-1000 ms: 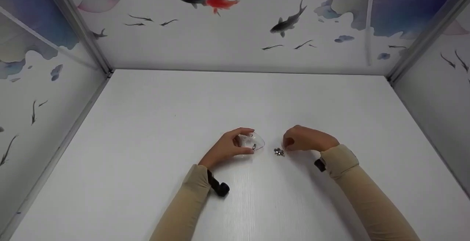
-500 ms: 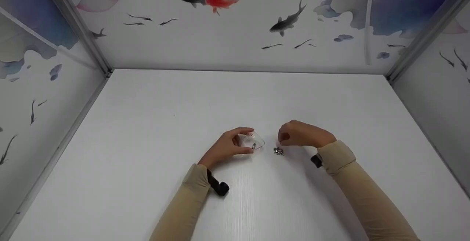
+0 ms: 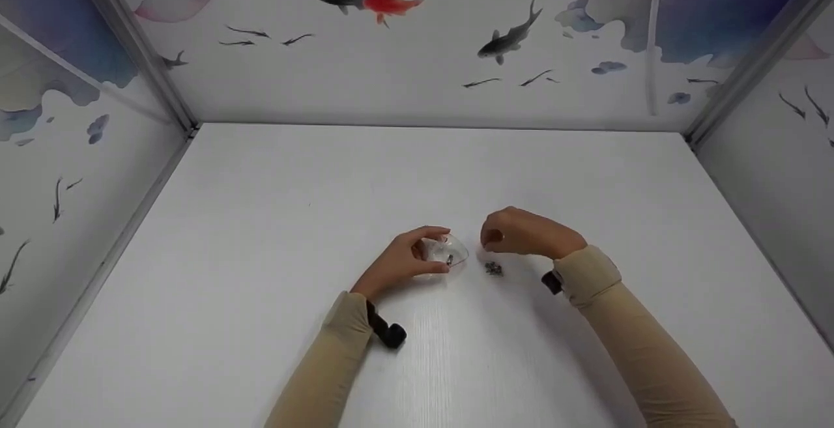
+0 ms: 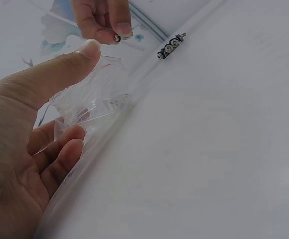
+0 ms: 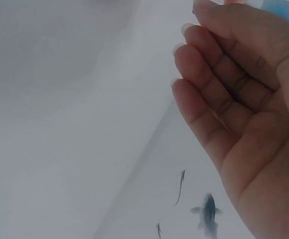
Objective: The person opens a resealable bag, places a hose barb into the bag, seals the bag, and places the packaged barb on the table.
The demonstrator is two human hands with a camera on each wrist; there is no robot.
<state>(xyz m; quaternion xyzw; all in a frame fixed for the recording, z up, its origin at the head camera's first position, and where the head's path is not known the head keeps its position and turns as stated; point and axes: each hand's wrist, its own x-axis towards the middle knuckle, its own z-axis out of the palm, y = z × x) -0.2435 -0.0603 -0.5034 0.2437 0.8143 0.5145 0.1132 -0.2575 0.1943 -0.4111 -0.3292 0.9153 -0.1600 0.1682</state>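
Currently, the left hand (image 3: 401, 258) is gripping a clear plastic bag (image 3: 459, 250) between thumb and fingers, well in from the side edges of the table (image 3: 260, 219). A metal bit (image 3: 449, 260) is showing inside the bag. The right hand (image 3: 531, 232) is pinching a small part (image 4: 117, 38) in its fingertips, hovering near the bag. Just beside them, a little heap (image 3: 494, 269) of metal parts is lying on the table, well short of its far edge.

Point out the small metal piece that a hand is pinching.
The piece in the right hand; the others lie in the pile or the bag.
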